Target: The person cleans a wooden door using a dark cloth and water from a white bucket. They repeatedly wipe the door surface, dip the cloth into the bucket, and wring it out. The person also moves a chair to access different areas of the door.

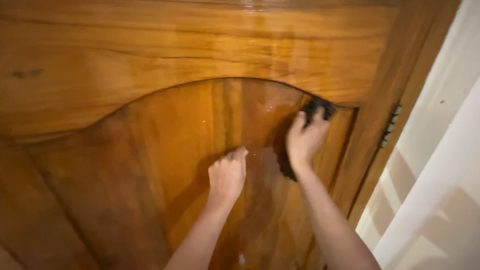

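A glossy varnished wooden door (150, 60) fills the head view, with an arched inset panel (165, 165) below a curved rail. My right hand (304, 140) presses a small dark pad or cloth (318, 108) against the panel's upper right corner, where the arch meets the frame. My left hand (227, 175) is curled into a loose fist and rests with its knuckles on the panel's middle. Nothing shows inside the left hand.
A dark metal hinge (390, 125) sits on the door's right edge. Beyond it stands a white door frame and wall (440, 150). Light glares off the varnish near the top of the panel.
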